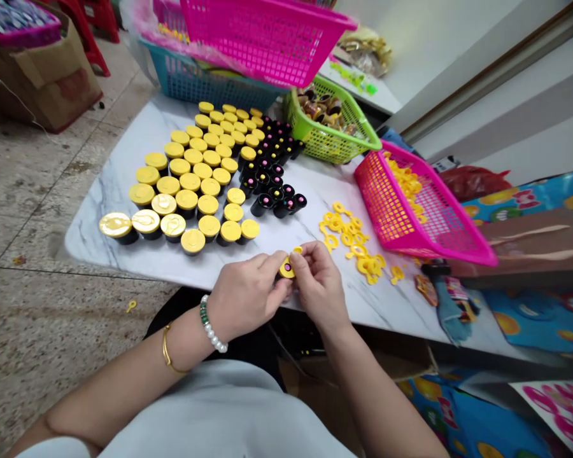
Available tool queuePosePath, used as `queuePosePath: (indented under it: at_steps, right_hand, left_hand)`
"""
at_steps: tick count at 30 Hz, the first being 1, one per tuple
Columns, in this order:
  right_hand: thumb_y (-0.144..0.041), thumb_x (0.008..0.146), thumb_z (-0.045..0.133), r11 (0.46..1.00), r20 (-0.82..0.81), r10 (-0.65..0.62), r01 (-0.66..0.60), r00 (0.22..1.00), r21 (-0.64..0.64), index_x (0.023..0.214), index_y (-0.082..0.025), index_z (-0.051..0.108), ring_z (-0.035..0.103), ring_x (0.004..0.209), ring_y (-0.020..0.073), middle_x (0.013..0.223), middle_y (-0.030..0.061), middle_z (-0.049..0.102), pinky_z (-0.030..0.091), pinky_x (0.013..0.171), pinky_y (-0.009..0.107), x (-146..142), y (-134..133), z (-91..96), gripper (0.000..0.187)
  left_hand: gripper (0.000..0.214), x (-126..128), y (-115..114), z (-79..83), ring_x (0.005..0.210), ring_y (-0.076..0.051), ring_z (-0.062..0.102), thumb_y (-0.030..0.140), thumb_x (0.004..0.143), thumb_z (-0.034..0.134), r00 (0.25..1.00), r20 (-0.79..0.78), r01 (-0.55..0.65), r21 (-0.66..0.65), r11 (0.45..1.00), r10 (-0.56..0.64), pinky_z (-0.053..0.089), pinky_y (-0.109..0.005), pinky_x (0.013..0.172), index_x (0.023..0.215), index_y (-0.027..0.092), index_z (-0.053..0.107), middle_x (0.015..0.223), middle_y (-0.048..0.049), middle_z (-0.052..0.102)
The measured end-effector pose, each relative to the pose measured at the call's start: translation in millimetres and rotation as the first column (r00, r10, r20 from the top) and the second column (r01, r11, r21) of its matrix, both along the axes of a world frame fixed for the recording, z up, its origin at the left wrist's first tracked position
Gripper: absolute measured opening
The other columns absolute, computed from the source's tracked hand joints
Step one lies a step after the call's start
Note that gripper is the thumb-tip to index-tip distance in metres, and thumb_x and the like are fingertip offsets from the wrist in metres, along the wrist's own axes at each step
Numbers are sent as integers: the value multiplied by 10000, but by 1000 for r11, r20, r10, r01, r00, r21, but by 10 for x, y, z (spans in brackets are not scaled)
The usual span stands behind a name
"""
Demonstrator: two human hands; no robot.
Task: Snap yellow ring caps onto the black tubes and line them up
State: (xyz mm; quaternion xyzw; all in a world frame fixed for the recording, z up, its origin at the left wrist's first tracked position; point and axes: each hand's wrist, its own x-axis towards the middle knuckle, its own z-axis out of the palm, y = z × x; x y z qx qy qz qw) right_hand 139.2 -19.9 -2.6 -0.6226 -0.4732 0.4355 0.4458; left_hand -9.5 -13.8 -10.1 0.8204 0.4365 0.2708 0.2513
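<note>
My left hand (246,292) is closed around a small black piece whose pink centre shows through a yellow ring (282,272). My right hand (321,283) pinches at the ring, its thumb and fingers closed by the yellow tab; the lower part of the piece is hidden by my fingers. Beyond my left hand stand rows of black pieces with round yellow tops (190,181). Black pieces with pink or yellow dots (265,202) stand beside them. Loose yellow rings with tabs (347,235) lie to the right of my right hand.
A pink basket (391,216) holding yellow parts sits on the right. Behind are a green basket (325,145) of brownish pieces and a blue basket (205,89) under a tilted pink basket (267,38). One yellow ring (132,306) lies on the floor, left of the table (90,235).
</note>
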Motion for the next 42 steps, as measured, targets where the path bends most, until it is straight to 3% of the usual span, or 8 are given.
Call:
queuePosePath:
  at_steps: [7,16,21,24,27,30,37,42]
  right_hand:
    - [-527,774,713,971,-223,150,-186,963,-149,871,-239,457,523,416,84,683,-69,577,482,394,223,79,74,22,397]
    - [-462,835,681,994,37,62,-65,997,89,841,-224,511,475,458,60,660,-66,511,395,391,171,10,7,-19,293]
    - [-576,819,652,992,-193,122,-124,974,3,789,-204,568,539,477,94,626,-37,566,474,459,226,216,81,-55,383]
    - [-575,737,738,924,-256,287,-338,923,-182,736,-180,566,530,456,90,601,-26,586,455,434,219,346,278,64,430]
    - [-440,693,825,768,-197,533,-568,823,-295,763,-174,552,558,527,84,642,-28,612,473,498,203,376,443,237,388]
    - [-394,732,805,711,-72,645,-632,761,-308,805,-179,533,559,579,80,649,-49,579,462,523,182,340,480,344,354]
    - [-495,783,721,822,30,527,-501,849,-271,817,-209,481,476,431,67,558,-84,514,386,390,166,331,276,215,374]
    - [-588,790,657,937,-51,297,-301,953,-176,805,-219,494,387,330,68,469,-81,512,299,302,169,316,184,29,404]
  left_hand:
    - [253,-9,13,22,787,-173,603,404,937,540,997,-20,-69,0,998,69,475,-275,640,993,170,619,961,-51,592]
    - [235,120,-51,-26,669,-181,575,361,965,441,973,-167,-141,129,982,161,371,-297,481,961,182,592,899,-37,593]
    - [196,55,-41,-48,716,-165,596,365,932,522,989,-85,-112,80,990,119,405,-281,541,955,196,619,903,-19,616]
    - [166,24,-15,-44,743,-160,599,331,912,551,994,-56,-95,61,994,98,417,-270,577,944,191,634,894,-19,622]
    - [164,21,-1,-40,750,-158,598,323,908,563,996,-42,-81,29,996,82,424,-266,599,949,187,646,877,-18,620]
    - [173,30,2,-37,749,-166,598,331,914,559,996,-48,-80,20,997,81,419,-275,589,956,188,646,879,-21,620]
    - [153,16,-6,-46,792,-188,618,292,878,616,987,-123,-100,10,995,101,442,-292,612,976,179,644,938,-36,628]
    - [208,17,-15,-64,844,-196,629,323,875,631,985,-110,-129,18,991,131,473,-294,679,1003,161,656,988,-56,640]
